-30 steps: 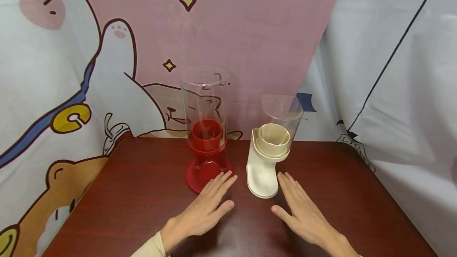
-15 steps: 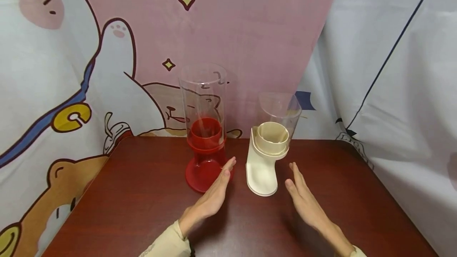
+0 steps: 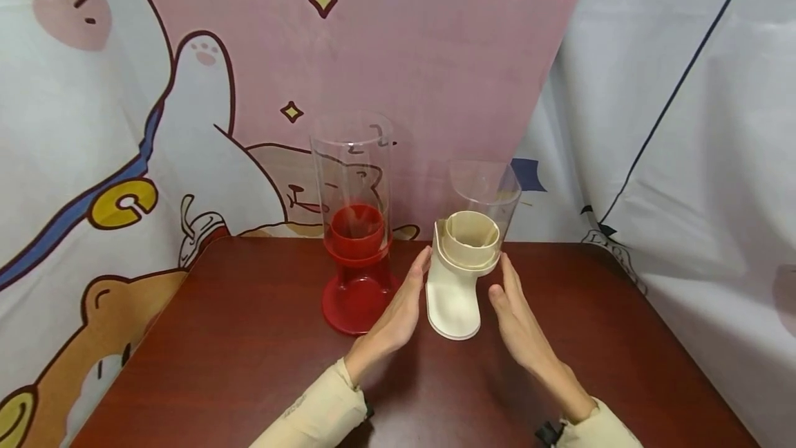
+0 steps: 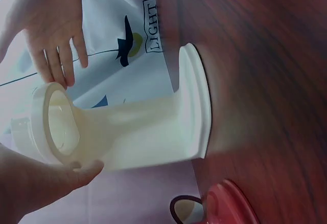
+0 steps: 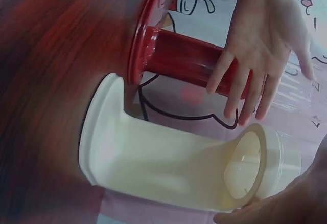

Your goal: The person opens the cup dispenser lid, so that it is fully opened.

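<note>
A cream plastic stand (image 3: 454, 303) with a rounded foot, a ring-shaped holder and a clear upper tube (image 3: 506, 209) stands upright on the table. My left hand (image 3: 401, 313) is at its left side, fingers straight, with the fingertips right by the ring. On the other side my right hand (image 3: 521, 327) reaches up with straight fingers, its fingertips close to the ring's edge. Both palms face the stand. In the left wrist view, the left thumb (image 4: 87, 174) overlaps the cream column. The right wrist view shows the left hand (image 5: 260, 45) between the cream and red stands.
To the left of the cream stand is a taller red stand (image 3: 351, 306) with a long clear tube (image 3: 354, 171). Both stand on a dark red-brown table (image 3: 249, 365). A printed cartoon cloth (image 3: 460, 40) hangs behind the table and along its sides.
Both hands have moved up and forward, turning their palms inward, and have come in from either side to the cream stand. The two stands have stayed in place.
</note>
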`<state>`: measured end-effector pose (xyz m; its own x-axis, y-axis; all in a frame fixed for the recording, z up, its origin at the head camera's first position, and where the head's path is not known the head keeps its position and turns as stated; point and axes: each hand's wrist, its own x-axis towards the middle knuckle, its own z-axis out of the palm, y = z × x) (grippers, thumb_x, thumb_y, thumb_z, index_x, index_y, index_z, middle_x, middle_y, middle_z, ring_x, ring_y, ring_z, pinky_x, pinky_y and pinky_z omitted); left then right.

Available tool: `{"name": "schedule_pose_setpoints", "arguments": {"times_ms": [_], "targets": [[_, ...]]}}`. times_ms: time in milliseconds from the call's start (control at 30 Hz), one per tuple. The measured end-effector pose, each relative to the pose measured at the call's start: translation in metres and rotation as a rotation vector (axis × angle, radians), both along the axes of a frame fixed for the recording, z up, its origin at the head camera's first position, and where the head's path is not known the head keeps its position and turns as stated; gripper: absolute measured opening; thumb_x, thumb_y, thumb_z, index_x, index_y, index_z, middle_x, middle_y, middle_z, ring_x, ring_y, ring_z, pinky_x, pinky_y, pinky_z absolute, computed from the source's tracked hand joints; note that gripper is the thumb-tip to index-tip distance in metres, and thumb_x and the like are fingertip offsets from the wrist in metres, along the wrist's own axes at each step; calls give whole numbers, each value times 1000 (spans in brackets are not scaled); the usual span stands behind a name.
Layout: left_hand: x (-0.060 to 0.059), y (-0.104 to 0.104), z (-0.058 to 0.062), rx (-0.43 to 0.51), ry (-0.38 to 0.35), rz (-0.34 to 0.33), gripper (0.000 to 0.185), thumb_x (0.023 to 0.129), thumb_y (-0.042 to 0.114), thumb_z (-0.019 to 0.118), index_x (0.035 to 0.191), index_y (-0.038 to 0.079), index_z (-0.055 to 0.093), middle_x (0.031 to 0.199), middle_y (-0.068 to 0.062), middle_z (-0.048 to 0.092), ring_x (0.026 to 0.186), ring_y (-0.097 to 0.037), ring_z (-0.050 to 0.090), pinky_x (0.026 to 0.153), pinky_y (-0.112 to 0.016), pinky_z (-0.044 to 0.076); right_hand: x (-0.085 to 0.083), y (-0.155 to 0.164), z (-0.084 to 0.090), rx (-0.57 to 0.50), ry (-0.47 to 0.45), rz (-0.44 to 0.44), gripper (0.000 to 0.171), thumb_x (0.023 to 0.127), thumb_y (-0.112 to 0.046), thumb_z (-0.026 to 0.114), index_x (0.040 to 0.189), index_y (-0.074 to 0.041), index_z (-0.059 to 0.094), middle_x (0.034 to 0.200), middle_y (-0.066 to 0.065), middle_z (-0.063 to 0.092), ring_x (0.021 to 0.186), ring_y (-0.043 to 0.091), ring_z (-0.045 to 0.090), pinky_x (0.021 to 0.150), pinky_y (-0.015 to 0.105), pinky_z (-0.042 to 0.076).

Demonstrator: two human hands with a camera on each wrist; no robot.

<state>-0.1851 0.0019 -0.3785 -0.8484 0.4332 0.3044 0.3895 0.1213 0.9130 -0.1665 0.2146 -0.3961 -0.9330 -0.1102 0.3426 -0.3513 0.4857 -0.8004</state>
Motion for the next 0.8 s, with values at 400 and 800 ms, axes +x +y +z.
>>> {"name": "schedule_pose_setpoints", "arguments": {"times_ms": [400,800], "targets": [[-8,30,-17,-58,52,74,70,91,54,31,145,22,1,152,5,0,139,-11,4,110,-48,13,-2,-6,-1,7,-10,-57,59,96,-41,28,143,-25,-3,151,-2,-3,139,21,-1,107,55,7],[1,44,-21,11,38,210,79,86,49,49,145,24,2,151,7,1,139,-15,6,109,-49,15,-4,2,3,-91,30,-78,61,96,-29,36,143,-29,-4,151,-3,0,139,20,3,109,50,11]]}}
